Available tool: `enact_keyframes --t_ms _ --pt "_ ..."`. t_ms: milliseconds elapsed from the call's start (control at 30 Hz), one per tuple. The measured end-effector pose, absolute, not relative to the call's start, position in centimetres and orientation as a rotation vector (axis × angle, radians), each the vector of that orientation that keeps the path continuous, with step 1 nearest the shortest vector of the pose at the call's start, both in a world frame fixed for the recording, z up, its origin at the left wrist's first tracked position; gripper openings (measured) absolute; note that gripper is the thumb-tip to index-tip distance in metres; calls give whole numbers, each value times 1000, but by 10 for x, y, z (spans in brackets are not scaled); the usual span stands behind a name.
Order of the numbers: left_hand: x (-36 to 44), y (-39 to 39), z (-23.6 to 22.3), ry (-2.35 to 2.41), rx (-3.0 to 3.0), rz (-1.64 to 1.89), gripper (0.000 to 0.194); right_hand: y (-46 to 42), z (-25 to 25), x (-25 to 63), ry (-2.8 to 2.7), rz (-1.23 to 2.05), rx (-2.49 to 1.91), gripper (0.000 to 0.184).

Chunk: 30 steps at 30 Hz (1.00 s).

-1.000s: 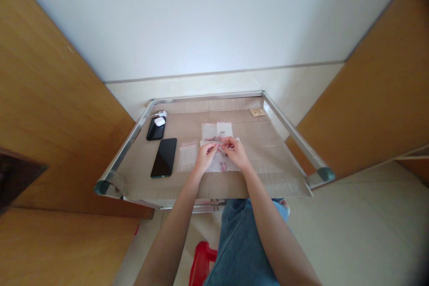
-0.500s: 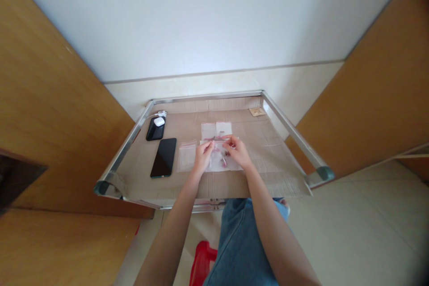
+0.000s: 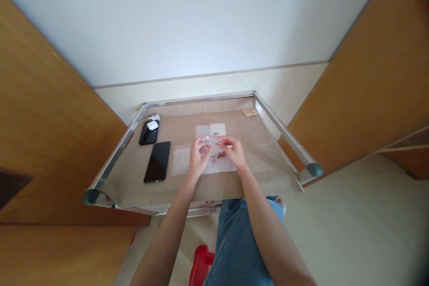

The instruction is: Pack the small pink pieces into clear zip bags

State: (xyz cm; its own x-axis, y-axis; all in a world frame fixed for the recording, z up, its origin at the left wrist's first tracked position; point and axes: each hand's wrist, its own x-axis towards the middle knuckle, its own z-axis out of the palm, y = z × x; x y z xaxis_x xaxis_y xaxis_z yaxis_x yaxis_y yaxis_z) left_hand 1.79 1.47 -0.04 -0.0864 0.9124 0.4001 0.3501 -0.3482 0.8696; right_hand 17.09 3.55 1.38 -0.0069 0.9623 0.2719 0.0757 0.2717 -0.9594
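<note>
Left hand (image 3: 198,156), thumb and fingers now wider apart, meets one clear zip bag (image 3: 210,140) above the cardboard sheet (image 3: 263,156); right hand (image 3: 236,153) pinches its edge.
On the cardboard's left, two phones (image 3: 157,162), one earbud case (image 3: 152,125); behind it, white wall (image 3: 201,22).

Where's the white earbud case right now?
Head view, far left part of the cardboard surface: the white case sits on top of the smaller black phone, just below the white plug.
</note>
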Motion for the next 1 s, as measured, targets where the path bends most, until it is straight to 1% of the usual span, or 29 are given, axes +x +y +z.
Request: enact_keyframes --t_ms 67,100,200,267,333,533,600,700,767,833,933,1000 --pt "18 13 2 1413 1734 1474 50 37 12 171 -1331 959 -1060 27" --pt "18 13 3 1435 1765 1475 44 38 12 172 -1309 960 -1053 29" --pt "19 13 10 1420 1852 1400 20 41 10 172 -1258 970 -1019 33" --pt "18 15 15 1356 1862 1322 11 42 9 172 -1235 979 -1008 35" --pt "18 17 19 1326 1797 1298 14 43 11 171 -1216 1003 -1003 39" --pt "18 21 26 1294 1482 1420 40 39 18 163 -1254 1182 -987 60" --pt "19 22 26 1263 1403 1422 48 38 17 161 -1284 1252 -971 57" --pt "19 20 23 1233 1371 1404 55 38 14 162 -1296 1263 -947 46" --pt "19 18 21 1228 1366 1398 53 39 12 162 -1303 1228 -946 43" --pt "18 15 21 1230 1343 1381 48 39 12 163 -1312 1208 -951 42" --pt "15 15 26 1230 1304 1345 39 39 12 162 -1326 1205 -961 44" --pt "10 19 29 1259 1297 1385 38 39 12 161 -1339 1188 -963 47"
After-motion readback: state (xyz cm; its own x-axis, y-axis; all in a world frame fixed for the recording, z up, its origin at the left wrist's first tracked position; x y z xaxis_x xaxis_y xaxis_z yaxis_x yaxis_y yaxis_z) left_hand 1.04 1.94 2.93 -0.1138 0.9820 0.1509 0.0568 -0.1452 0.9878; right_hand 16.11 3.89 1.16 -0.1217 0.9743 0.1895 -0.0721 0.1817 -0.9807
